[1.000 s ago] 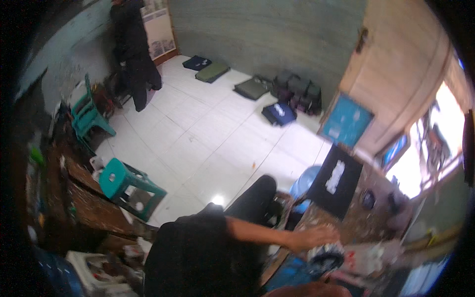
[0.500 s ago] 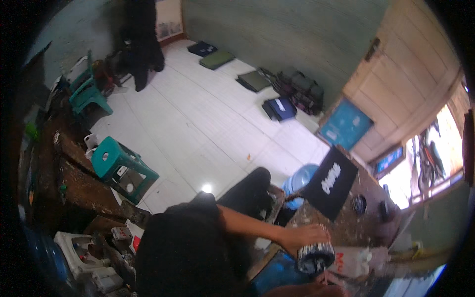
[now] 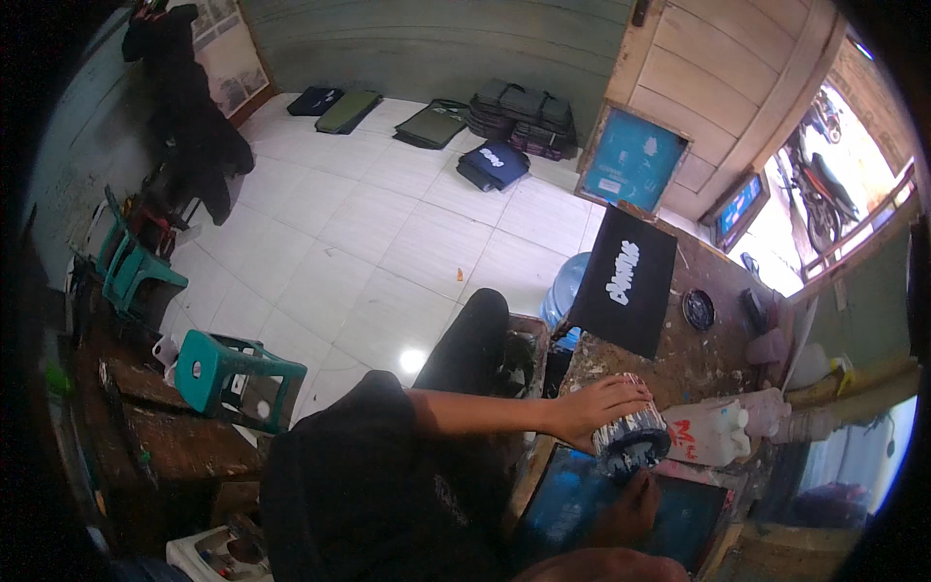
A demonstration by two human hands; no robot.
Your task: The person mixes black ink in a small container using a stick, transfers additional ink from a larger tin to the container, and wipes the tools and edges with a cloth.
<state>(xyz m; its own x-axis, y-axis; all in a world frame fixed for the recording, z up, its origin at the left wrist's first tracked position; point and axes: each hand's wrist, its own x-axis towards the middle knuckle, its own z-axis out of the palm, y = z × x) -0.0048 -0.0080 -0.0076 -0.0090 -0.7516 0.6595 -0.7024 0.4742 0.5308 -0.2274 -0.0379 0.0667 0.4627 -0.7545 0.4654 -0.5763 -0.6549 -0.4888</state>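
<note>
In the lower right of the frame, my left hand (image 3: pixel 593 409) grasps the tilted can (image 3: pixel 630 432), my right hand (image 3: pixel 630 506), grip indiscernible, apparently scoops, and the next move calls for steady tilt.

Looks dim at left, burns out white through the right-hand doorway (image 3: pixel 782 247), glares off the floor tiles (image 3: pixel 412 361), bends toward black corners

A grey-green wall (image 3: pixel 407 44) backs the white tiled floor (image 3: pixel 388 228), which catches a glare (image 3: pixel 412 361). At left stand a green stool (image 3: pixel 204 373) and chair (image 3: pixel 141 276); at right, a stained surface (image 3: pixel 722 354), a pale panelled door (image 3: pixel 718 78) and a bright doorway (image 3: pixel 781 228).
</note>
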